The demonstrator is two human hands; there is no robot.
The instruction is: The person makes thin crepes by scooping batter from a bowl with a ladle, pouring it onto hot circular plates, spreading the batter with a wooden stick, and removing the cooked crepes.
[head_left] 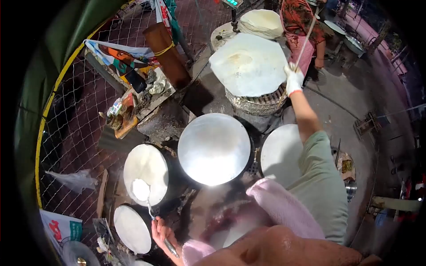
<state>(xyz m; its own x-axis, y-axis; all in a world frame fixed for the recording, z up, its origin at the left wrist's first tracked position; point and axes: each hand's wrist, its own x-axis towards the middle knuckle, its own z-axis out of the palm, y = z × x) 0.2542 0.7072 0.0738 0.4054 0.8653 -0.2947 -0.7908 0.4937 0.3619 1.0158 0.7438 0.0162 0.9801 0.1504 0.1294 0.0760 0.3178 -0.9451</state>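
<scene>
1 ladle (141, 190); 1 banner (65, 227), perhaps red-lettered

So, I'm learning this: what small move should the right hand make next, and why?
Perhaps ease the stick under the right edge of the sheet: the right hand grips the stick beside that edge, and the sheet lies over the grill.

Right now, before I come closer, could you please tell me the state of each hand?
Left hand: closed, holding a ladle.
Right hand: gloved, closed, holding a long thin stick.
</scene>
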